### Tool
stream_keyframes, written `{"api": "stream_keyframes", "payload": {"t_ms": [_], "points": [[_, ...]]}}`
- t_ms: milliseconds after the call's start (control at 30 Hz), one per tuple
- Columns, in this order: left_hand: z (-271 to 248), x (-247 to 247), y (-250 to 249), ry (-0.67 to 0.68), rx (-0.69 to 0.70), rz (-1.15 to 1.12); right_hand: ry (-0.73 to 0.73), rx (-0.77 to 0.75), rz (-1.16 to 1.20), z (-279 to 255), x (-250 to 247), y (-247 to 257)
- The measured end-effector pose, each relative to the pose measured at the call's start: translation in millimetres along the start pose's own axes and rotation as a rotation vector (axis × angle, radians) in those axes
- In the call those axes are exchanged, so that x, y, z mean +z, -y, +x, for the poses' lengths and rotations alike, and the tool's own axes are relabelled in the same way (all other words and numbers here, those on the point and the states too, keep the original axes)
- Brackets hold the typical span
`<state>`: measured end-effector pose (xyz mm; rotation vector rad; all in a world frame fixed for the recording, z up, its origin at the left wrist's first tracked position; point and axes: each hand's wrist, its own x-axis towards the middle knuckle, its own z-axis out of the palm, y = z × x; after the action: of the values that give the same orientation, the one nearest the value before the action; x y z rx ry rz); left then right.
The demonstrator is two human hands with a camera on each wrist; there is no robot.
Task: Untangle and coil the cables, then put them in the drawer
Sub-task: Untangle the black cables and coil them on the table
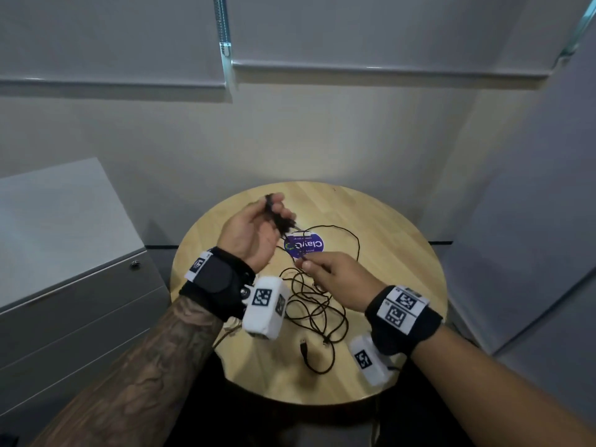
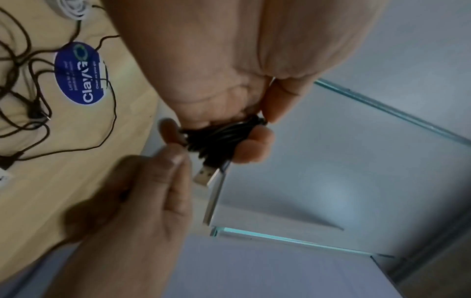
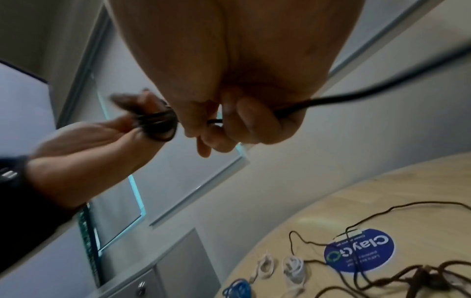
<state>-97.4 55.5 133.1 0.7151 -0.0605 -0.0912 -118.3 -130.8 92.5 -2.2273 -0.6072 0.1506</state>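
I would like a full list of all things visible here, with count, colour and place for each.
coiled cable: one, black, gripped in the left hand, USB plug sticking out
loose cables: tangled, count unclear, dark, on the table
white cables: two small coils, on the table
blue cable: one, at the table edge
sticker: one, blue, oval, on the table
table: one, round, wooden
drawer cabinet: one, grey, left of the table
left hand: holds the coil
right hand: pinches a dark cable
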Motion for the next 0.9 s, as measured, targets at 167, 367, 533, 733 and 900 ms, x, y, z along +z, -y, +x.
{"api": "stream_keyframes", "payload": {"t_ms": [167, 367, 533, 733, 900], "points": [[12, -46, 8, -0.205, 0.251, 0.557, 0.023, -0.047, -0.081, -10, -1, 7], [-13, -57, 43, 0.032, 0.021, 1.071, -0.202, -0.08, 0.012, -3, -34, 19], [-36, -9, 41, 0.195, -0.153, 0.739, -0.354, 0.015, 0.104, 8, -44, -1], [-29, 6, 21, 0.037, -0.156, 0.166, -0.17, -0.022, -0.03, -2, 8, -10], [-25, -7, 21, -0.079, -0.117, 0.075, -0.107, -0.059, -0.161, -4, 12, -4]]}}
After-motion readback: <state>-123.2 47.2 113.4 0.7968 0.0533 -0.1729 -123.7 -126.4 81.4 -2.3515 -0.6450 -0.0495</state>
